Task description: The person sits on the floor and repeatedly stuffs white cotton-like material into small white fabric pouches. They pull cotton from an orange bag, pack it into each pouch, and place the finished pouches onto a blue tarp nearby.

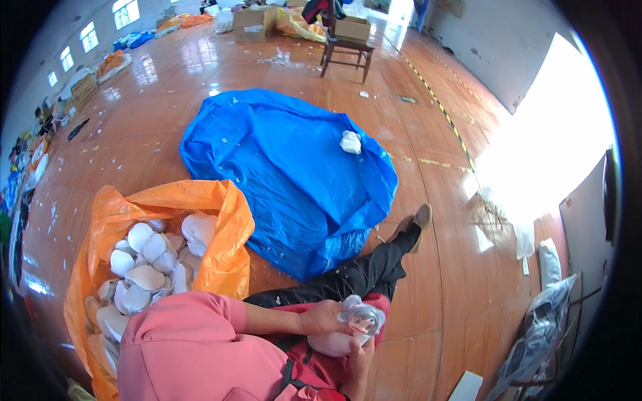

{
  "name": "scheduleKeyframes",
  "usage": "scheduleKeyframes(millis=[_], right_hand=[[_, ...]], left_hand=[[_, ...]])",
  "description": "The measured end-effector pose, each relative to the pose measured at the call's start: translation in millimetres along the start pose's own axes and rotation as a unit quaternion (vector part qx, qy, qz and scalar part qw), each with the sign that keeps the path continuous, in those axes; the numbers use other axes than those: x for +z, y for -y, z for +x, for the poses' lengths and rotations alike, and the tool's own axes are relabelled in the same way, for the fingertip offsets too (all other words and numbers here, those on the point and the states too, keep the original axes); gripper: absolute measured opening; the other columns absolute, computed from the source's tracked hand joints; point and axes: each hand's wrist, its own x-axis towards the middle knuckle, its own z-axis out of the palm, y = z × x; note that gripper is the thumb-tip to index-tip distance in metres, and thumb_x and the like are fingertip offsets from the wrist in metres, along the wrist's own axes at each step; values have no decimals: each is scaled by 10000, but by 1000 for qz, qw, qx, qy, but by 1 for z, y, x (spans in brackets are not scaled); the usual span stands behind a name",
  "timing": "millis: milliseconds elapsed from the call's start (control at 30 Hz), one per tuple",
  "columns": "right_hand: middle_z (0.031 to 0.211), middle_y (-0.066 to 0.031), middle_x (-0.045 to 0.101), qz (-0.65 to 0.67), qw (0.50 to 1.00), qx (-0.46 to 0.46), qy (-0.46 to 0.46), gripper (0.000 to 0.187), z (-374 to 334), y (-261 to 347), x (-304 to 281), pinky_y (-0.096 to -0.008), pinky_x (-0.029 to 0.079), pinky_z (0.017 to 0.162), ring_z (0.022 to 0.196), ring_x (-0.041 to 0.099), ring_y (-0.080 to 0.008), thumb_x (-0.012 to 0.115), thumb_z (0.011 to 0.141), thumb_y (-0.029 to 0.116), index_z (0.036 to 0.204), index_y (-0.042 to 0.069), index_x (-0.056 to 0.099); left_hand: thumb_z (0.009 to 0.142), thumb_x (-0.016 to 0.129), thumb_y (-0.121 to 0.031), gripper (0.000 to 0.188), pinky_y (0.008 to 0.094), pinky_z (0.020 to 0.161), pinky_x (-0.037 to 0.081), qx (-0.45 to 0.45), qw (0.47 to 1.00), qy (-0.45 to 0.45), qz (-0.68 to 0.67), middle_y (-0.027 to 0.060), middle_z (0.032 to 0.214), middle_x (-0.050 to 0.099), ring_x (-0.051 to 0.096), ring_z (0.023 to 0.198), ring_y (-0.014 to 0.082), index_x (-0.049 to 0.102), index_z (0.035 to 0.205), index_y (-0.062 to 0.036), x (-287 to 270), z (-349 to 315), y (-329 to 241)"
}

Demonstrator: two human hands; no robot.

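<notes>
Over my lap I hold a small doll head (362, 323) with a printed face and grey-white hair. My left hand (324, 318) is closed on its left side. From below, my right hand (361, 361) grips its lower edge with thumb and fingers bent. A white rounded, padded piece (330, 345) lies under the head between my hands; whether it is joined to the head I cannot tell. To my left, an orange woven sack (231, 207) with its top rolled down holds several white cup-shaped pieces (155, 247).
A blue tarp-like sack (267, 157) lies spread on the brown floor ahead, a white lump (350, 142) on it. Farther off stands a wooden chair (348, 50) bearing a cardboard box (352, 29). Plastic-wrapped dark goods (535, 334) lean at the right. My outstretched legs (334, 281) cross in front.
</notes>
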Motion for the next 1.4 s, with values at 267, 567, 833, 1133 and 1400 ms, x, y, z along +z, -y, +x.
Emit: scheduleKeyframes(millis=[267,567,833,1133,1400], right_hand=[[1215,-80,623,61,998,26,-17,496,4,-7,4,-305,528,841,1012,627,-175,747,877,174,1298,27,529],[1091,-79,649,7,992,111,-62,363,-10,22,37,-310,536,791,920,646,-181,615,878,60,1232,-16,587],[802,-140,659,236,970,59,2,427,-13,34,43,-239,483,472,561,602,-146,353,1069,419,1242,52,487],[1347,-107,477,66,988,129,60,593,-11,22,53,-373,610,750,1160,554,-228,560,993,287,1470,48,301],[1213,-101,613,175,965,182,-68,459,-3,17,47,-328,593,700,969,657,-212,655,932,113,1342,10,476]], left_hand=[[825,800,-328,453,326,893,500,53,997,-19,49,92,1044,730,682,982,182,671,1199,-107,4,-9,-7],[779,742,-605,528,358,742,554,-2,964,-198,179,140,857,729,720,810,265,758,974,-115,-2,12,3],[970,613,-327,365,450,912,553,-253,767,-90,-583,134,1151,689,685,1015,274,598,1243,-85,-22,41,3],[871,766,-223,476,409,863,562,-184,843,-268,-430,96,1150,663,661,1035,254,543,1276,-113,-15,34,19],[882,748,-182,468,423,997,485,-211,852,-245,-411,54,1219,637,605,1135,232,538,1298,-133,7,22,19]])
